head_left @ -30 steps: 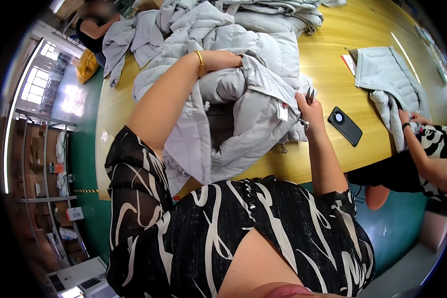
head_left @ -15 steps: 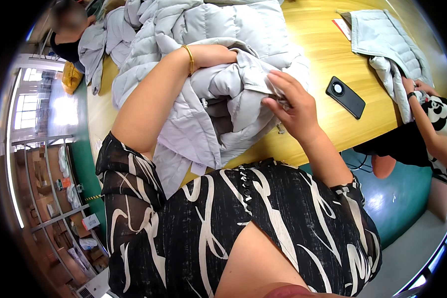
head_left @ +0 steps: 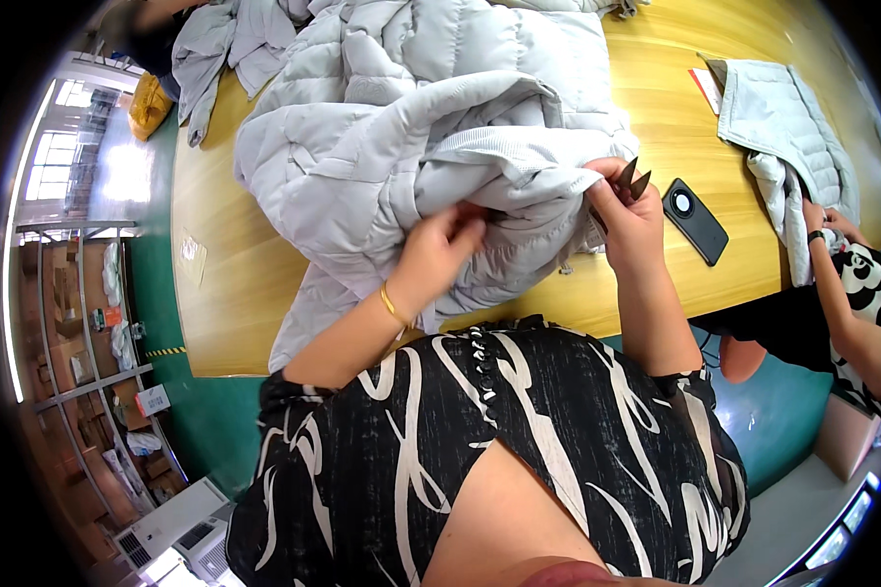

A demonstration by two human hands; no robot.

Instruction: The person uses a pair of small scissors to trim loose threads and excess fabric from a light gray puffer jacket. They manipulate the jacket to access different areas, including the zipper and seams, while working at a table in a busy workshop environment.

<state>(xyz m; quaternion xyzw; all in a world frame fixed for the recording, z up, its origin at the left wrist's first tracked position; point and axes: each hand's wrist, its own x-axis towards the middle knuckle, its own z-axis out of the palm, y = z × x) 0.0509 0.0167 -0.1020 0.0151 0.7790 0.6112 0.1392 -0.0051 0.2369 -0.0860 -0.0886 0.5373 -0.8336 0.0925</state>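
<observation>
A light grey quilted padded jacket [head_left: 362,186] lies bunched in front of me, its ribbed inner band [head_left: 489,145] turned outward. My right hand [head_left: 634,220] is closed at the jacket's right edge, pinching a fold between thumb and fingers. Small dark thread snips [head_left: 636,180] are in that hand as well, their two pointed blades sticking up past the fingers and standing apart. Against the near side of the jacket is my left hand [head_left: 436,252], slightly blurred, with fingers curled together. Whatever those fingers hold is hidden.
Right of the jacket lies a black phone [head_left: 695,222] on the yellow wooden table [head_left: 235,313]. A co-worker's hands [head_left: 824,223] handle another grey quilted piece [head_left: 788,117] farther right. More grey garments [head_left: 206,64] hang over the far left edge. A clear plastic scrap [head_left: 193,259] lies at left.
My left hand has come out from under the jacket's folds toward me. My right hand has moved right and now grips the fabric, with the snips' blades showing. The ribbed band is more exposed.
</observation>
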